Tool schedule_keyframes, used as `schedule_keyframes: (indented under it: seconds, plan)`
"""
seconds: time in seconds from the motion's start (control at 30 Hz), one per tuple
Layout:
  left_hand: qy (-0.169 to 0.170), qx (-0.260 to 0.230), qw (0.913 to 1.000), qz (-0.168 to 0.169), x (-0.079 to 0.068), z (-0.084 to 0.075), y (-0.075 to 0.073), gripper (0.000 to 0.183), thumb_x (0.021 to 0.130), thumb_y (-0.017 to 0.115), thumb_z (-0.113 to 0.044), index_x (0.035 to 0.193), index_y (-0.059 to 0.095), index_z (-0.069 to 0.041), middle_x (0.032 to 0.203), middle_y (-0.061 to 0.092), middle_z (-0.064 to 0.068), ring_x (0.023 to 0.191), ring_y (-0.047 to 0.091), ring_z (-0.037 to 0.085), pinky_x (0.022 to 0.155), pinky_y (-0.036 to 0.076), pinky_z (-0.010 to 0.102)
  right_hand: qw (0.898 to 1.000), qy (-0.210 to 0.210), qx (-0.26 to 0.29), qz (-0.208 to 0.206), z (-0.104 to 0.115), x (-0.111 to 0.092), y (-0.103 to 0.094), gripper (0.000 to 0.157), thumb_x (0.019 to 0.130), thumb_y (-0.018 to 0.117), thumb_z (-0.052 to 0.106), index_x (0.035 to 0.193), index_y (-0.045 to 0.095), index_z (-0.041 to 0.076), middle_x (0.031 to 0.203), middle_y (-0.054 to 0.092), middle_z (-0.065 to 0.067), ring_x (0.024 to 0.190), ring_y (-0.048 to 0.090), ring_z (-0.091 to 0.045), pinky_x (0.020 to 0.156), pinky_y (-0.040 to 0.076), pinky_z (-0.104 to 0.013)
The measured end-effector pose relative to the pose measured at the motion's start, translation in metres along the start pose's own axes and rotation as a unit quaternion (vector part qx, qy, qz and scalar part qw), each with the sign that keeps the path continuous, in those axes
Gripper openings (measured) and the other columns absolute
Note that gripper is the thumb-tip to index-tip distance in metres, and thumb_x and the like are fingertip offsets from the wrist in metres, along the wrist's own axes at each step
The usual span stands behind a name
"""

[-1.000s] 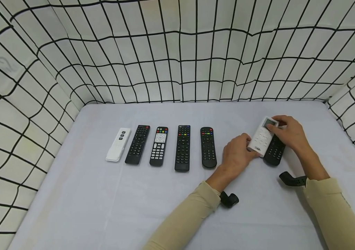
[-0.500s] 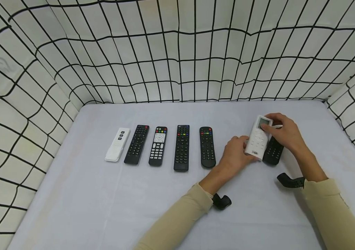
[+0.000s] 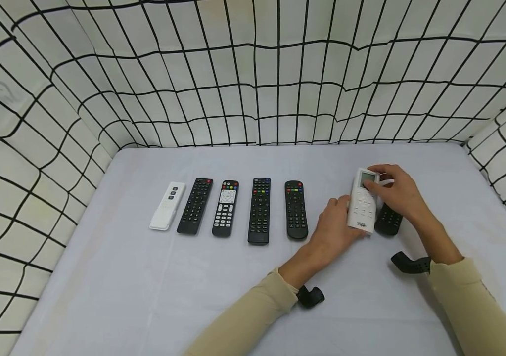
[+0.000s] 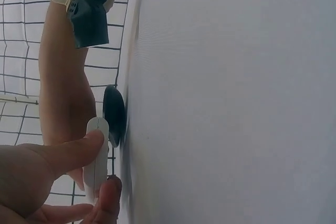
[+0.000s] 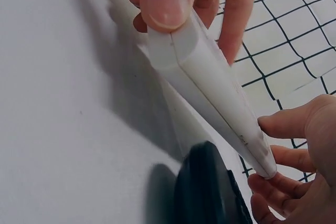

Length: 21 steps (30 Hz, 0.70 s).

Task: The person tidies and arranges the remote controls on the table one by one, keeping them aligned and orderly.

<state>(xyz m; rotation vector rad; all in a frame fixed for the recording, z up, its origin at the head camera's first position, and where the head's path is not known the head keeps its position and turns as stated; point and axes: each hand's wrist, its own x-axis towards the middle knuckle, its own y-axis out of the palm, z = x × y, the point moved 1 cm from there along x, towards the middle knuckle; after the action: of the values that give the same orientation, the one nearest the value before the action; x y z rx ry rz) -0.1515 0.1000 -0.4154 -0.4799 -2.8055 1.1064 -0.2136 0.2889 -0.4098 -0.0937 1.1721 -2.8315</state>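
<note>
A white air-conditioner remote (image 3: 363, 202) with a small grey screen is held between both hands, face up, its screen end toward the back. My left hand (image 3: 334, 225) grips its lower end; the left wrist view shows the thumb (image 4: 81, 153) on the end of the remote. My right hand (image 3: 397, 192) pinches the screen end, thumb on the front beside the screen. Below the right hand lies a black remote (image 3: 389, 220), its upper part hidden by that hand. In the right wrist view the white remote (image 5: 210, 90) is tilted above the cloth, close by the black remote (image 5: 207, 192).
Left of the hands several remotes lie in a row on the white cloth-covered table (image 3: 146, 296): a rounded black one (image 3: 296, 210), a long black one (image 3: 259, 211), one with white buttons (image 3: 225, 208), another black one (image 3: 195, 206) and a slim white one (image 3: 168, 206). Black netting (image 3: 257, 89) surrounds the table.
Both hands have carried the white remote left, away from the black remote, and turned it more upright in the head view. The remotes in the row have stayed put.
</note>
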Motion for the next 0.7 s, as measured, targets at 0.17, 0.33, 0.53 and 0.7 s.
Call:
schedule_keyframes:
  seconds: [0.17, 0.33, 0.53, 0.7]
  plan:
    - [-0.002, -0.003, 0.9999, 0.013, -0.006, 0.003, -0.005, 0.083, 0.087, 0.087, -0.025, 0.156, 0.042, -0.012, 0.123, 0.055, 0.008, 0.087, 0.055, 0.007, 0.073, 0.050, 0.017, 1.000, -0.013, -0.004, 0.011, 0.004, 0.000, 0.007, 0.053, 0.105, 0.062, 0.026, 0.148, 0.051, -0.003, 0.144, 0.046, -0.032, 0.122, 0.056, -0.050, 0.101, 0.050, -0.062]
    - [-0.011, -0.007, 0.9997, 0.020, -0.010, 0.005, -0.009, 0.083, 0.088, 0.085, -0.023, 0.157, 0.041, -0.014, 0.125, 0.052, 0.008, 0.086, 0.056, 0.007, 0.071, 0.049, 0.016, 0.999, -0.023, -0.001, 0.024, 0.008, -0.001, 0.012, 0.055, 0.104, 0.063, 0.024, 0.150, 0.049, -0.003, 0.143, 0.045, -0.033, 0.120, 0.058, -0.051, 0.100, 0.051, -0.062]
    - [-0.003, -0.001, 0.9998, 0.019, -0.015, 0.007, -0.013, 0.082, 0.088, 0.085, -0.021, 0.157, 0.042, -0.013, 0.123, 0.053, 0.009, 0.088, 0.056, 0.007, 0.074, 0.049, 0.016, 0.999, -0.027, 0.014, 0.031, 0.011, -0.001, 0.017, 0.055, 0.104, 0.063, 0.022, 0.151, 0.049, -0.003, 0.145, 0.044, -0.032, 0.125, 0.054, -0.050, 0.103, 0.050, -0.062]
    - [-0.005, 0.006, 0.9999, 0.011, -0.018, 0.009, -0.016, 0.083, 0.085, 0.088, -0.019, 0.156, 0.044, -0.011, 0.134, 0.050, 0.010, 0.100, 0.060, 0.012, 0.082, 0.052, 0.017, 0.999, -0.037, 0.014, 0.036, 0.018, -0.003, 0.023, 0.053, 0.103, 0.064, 0.018, 0.150, 0.049, -0.002, 0.143, 0.047, -0.030, 0.125, 0.053, -0.047, 0.105, 0.049, -0.062]
